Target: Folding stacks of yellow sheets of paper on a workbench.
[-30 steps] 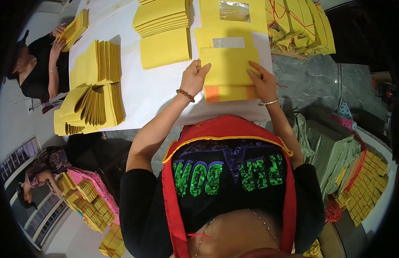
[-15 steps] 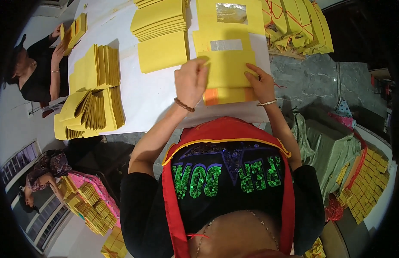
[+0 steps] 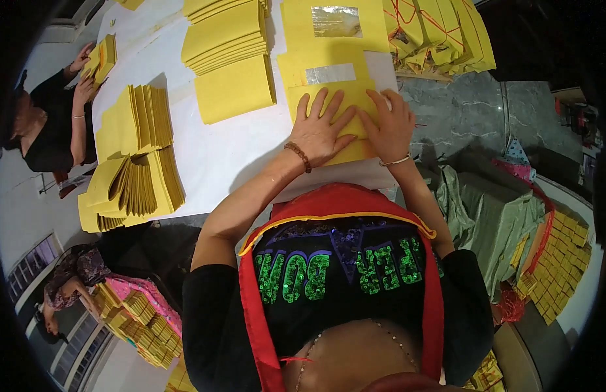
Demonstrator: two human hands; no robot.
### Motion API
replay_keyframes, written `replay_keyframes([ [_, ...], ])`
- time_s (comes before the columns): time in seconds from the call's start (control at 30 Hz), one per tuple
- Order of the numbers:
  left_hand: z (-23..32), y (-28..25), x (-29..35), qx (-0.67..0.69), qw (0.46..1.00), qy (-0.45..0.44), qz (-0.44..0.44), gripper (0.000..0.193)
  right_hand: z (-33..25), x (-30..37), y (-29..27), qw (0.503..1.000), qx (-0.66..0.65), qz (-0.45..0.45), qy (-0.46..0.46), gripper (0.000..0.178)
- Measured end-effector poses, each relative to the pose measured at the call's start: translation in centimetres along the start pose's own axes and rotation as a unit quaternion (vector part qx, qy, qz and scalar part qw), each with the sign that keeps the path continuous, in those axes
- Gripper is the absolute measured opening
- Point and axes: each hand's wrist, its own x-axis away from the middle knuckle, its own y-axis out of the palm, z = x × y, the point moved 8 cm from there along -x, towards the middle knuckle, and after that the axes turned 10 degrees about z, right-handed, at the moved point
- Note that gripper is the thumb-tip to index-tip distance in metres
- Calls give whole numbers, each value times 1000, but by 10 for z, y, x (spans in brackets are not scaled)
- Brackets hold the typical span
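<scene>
A folded yellow paper sheet [image 3: 350, 151] lies at the near edge of the white table, beneath both of my hands. My left hand [image 3: 319, 130] rests flat on it with the fingers spread. My right hand [image 3: 390, 128] lies on its right part, fingers stretched out, the two hands almost touching. Just beyond them shows a yellow sheet with a silver foil patch [image 3: 330, 74]. Farther back is another yellow sheet with a larger silver foil patch [image 3: 336, 22]. Neither hand grips anything.
Folded yellow paper stacks [image 3: 234, 88] stand left of my hands, with more fanned bundles [image 3: 130, 186] at the table's left edge. Red-stringed yellow bundles [image 3: 440, 32] are at the far right. Another person [image 3: 51, 124] handles yellow paper across the left side. A green cloth-covered pile [image 3: 492, 222] stands right.
Both hands have gone from holding the sheet by its left and right sides to lying flat on it, closer together. The fold's upper edge now lies lower against the foil sheet.
</scene>
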Motion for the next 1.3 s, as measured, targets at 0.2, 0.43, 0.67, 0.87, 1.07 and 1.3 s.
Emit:
replay_keyframes([
  [0.2,-1,-1,-1,28,999,12,16,55,-25,-2,32,967,88,23,-239,51],
  [0.43,-16,-16,2,118,990,-24,79,60,-21,-2,42,976,72,13,-205,49],
  [0.67,5,-8,0,9,998,57,23,67,-19,-2,42,970,95,29,-223,48],
  [0.87,35,-18,-7,-194,972,113,68,55,7,-17,43,943,-237,-19,-233,43],
  [1.07,-5,-9,-11,-26,1000,10,8,54,44,-31,14,810,-567,33,149,39],
  [1.3,-69,-140,20,-62,956,15,287,45,84,-8,16,830,-522,61,185,28],
])
